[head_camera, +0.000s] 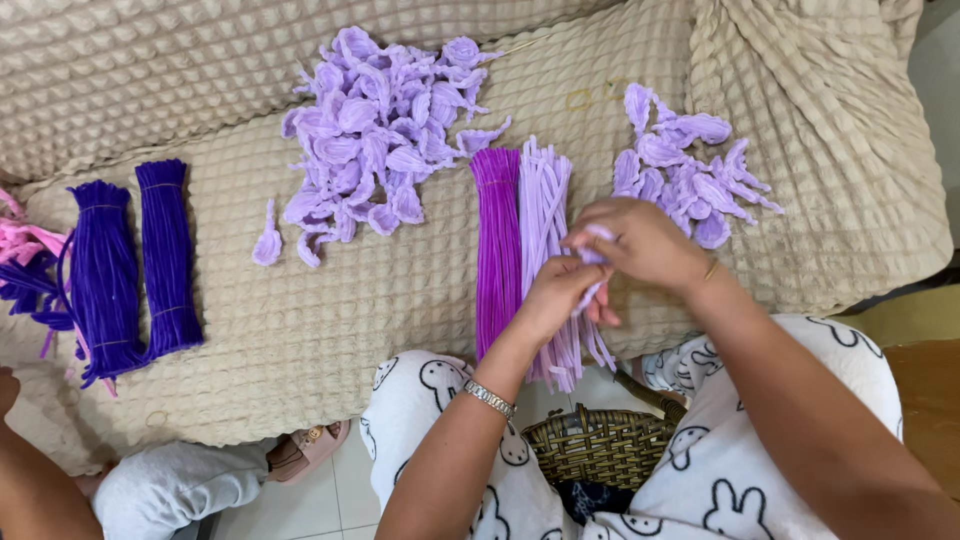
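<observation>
My left hand (556, 295) and my right hand (640, 243) meet over the sofa seat, both pinching one pale lilac fuzzy craft stem (593, 262) and bending it. Right under them lies a bundle of straight lilac stems (543, 215), with a bundle of brighter magenta stems (496, 240) beside it on the left. A small heap of bent lilac petal shapes (685, 165) sits just beyond my right hand. A larger heap of the same petals (375, 130) lies further left.
Two dark purple stem bundles (135, 265) lie at the left, with pink stems (25, 243) at the edge. A beige textured cover (300, 330) drapes the sofa. A woven basket (600, 445) rests between my knees. Another person's arm (30, 480) and knee show bottom left.
</observation>
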